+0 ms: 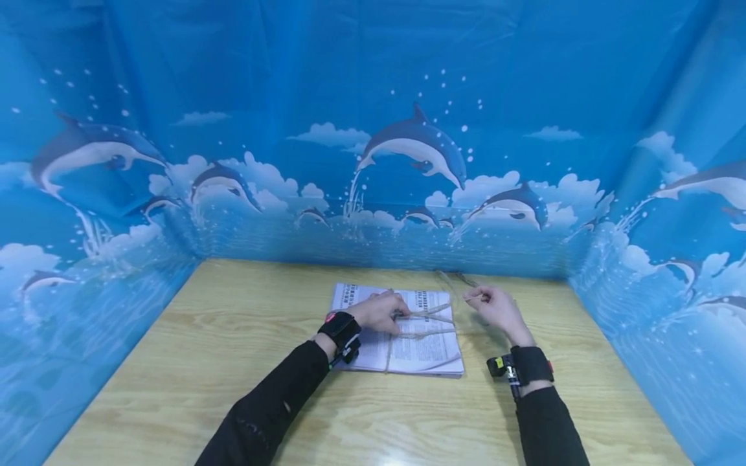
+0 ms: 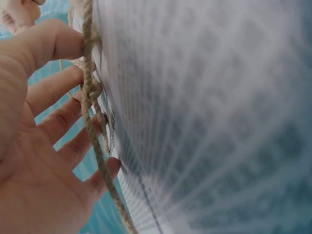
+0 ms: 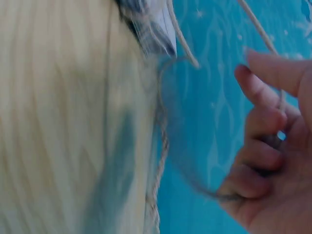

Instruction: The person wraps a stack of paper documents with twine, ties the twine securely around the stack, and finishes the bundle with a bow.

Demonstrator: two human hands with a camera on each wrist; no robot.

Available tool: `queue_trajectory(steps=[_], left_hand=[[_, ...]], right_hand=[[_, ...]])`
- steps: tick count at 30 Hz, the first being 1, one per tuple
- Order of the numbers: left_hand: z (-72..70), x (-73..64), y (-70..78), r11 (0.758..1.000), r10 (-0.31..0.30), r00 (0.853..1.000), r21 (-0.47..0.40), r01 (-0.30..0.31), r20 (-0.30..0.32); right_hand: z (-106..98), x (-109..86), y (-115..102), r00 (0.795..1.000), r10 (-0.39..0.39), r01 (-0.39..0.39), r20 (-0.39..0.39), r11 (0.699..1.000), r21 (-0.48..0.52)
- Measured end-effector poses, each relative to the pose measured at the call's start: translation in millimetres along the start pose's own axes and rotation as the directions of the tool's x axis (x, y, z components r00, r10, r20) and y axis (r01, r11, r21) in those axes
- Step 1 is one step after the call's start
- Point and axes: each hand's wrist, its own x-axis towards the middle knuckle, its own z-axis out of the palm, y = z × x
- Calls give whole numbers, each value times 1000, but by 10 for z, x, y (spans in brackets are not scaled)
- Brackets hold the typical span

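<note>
A stack of newspapers (image 1: pixel 428 353) lies on the table with rough brown twine (image 1: pixel 428 334) running across and down over it. Over the middle of the stack, my left hand (image 1: pixel 381 312) pinches the twine between thumb and index finger. Its other fingers are spread against the paper, seen in the left wrist view beside the twine (image 2: pixel 90 105). To the right of the stack and raised above the table, my right hand (image 1: pixel 495 307) has its fingers curled round a length of twine (image 3: pixel 256 22). A thin loop hangs from that hand in the right wrist view.
Loose twine (image 1: pixel 445 278) trails toward the back edge of the wooden table (image 1: pixel 245 317). A blue dolphin-print curtain (image 1: pixel 280 97) encloses the table at the back and both sides. Each wrist wears a black strap with a small camera.
</note>
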Motion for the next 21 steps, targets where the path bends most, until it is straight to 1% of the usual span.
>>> queue_trajectory(steps=[2,3,5,6,9,12,14,16,18,21], left_hand=[[11,0,0,1000,1,1000,-8,-1,-2],[18,-2,1,1000,2,1000,-9,-2,-3],[31,-7,8,1000,3,1000,-6,-3,-10],[37,-12,16,1000,4,1000,3,-4,-12],[57,-22,65,996,9,1000,83,-9,-4],[67,-33,148,981,7,1000,195,-8,4],[73,-40,198,967,1,1000,255,-2,3],[73,-40,230,958,-3,1000,286,4,-5],[70,-33,242,961,-9,1000,275,12,-10],[50,-14,242,976,-35,999,217,33,3]], right_hand=[[-62,-28,35,999,-9,10,50,1000,-18],[-89,-44,46,998,-17,19,62,999,-31],[-146,-74,68,997,-32,36,73,998,-59],[-174,-89,75,997,-23,28,70,997,-71],[-237,-125,95,1000,20,-18,11,995,-94],[-269,-144,113,999,49,-50,-18,996,-73],[-275,-145,111,999,44,-45,-14,997,-63],[-278,-139,105,1000,17,-17,-2,998,-62],[-282,-134,98,1000,1,-1,1,998,-62],[-298,-132,98,1000,-10,11,13,997,-71]])
